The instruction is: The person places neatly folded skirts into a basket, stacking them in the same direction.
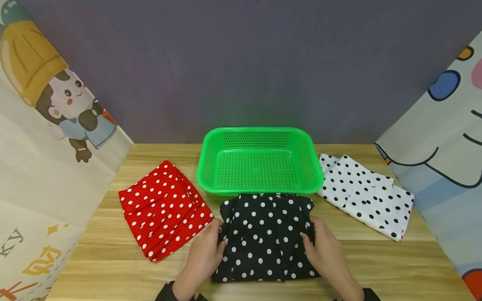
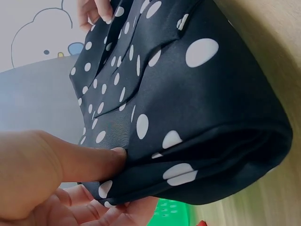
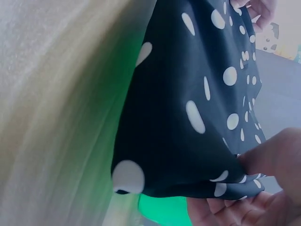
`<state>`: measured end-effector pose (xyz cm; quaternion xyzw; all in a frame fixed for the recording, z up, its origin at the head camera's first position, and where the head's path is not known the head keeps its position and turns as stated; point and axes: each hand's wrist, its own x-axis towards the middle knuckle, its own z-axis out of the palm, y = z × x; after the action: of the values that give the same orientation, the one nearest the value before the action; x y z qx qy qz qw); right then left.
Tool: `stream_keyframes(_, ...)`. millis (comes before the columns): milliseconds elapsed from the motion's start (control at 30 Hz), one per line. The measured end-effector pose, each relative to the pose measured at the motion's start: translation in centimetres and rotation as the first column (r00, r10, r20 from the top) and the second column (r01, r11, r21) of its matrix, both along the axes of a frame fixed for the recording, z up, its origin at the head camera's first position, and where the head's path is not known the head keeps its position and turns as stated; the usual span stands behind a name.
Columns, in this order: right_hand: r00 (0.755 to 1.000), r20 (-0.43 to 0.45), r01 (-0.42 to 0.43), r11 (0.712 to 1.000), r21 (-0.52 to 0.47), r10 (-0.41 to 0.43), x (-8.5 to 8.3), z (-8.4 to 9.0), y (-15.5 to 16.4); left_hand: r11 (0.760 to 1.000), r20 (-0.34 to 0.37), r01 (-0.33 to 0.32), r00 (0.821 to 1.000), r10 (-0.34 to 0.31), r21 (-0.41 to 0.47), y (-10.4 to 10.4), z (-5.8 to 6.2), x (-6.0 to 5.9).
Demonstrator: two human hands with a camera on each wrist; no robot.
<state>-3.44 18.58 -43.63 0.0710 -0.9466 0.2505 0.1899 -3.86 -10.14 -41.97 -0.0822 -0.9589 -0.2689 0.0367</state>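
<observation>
A folded black cloth with white dots [image 1: 269, 238] is stretched between both hands in front of the basket. My left hand [image 1: 205, 248] pinches its left edge, thumb on top and fingers beneath, as the left wrist view also shows at the thumb [image 2: 89, 162]. On the opposite side my right hand [image 1: 325, 246] grips the right edge the same way, its fingers [image 3: 235, 209] under the fabric. Layers of the fold show along the side of the black cloth [image 2: 225, 84] in the left wrist view. In the head view, its far edge overlaps the near rim of the basket.
A green perforated basket [image 1: 260, 190] stands behind the black cloth, nothing inside it. To the left lies a folded red cloth with white dots [image 1: 165, 213]; to the right, a folded white cloth with black dots [image 1: 369, 196]. A dark wall [image 1: 256, 62] rises behind the wooden table [image 1: 113, 267].
</observation>
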Motion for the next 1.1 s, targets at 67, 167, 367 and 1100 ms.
stream_keyframes(67,1.000,-0.006,0.002,1.000,0.000,-0.002,0.1,0.1,0.0,1.000,-0.002,-0.001,1.000,0.001,0.002,0.0,0.1,0.1)
stream_keyframes(167,1.000,-0.012,0.007,1.000,0.002,-0.007,-0.1,0.4,0.0,1.000,-0.024,-0.006,1.000,0.006,-0.001,0.0,0.3,0.1)
stream_keyframes(367,0.999,-0.013,0.034,0.999,0.008,-0.034,-0.9,0.9,-0.1,1.000,-0.084,-0.008,0.996,0.007,-0.009,0.0,0.9,-0.7)
stream_keyframes(1100,1.000,-0.026,-0.004,1.000,-0.005,0.004,-5.7,3.5,0.0,0.998,-0.138,-0.049,0.989,0.053,0.033,0.6,3.2,-5.3)
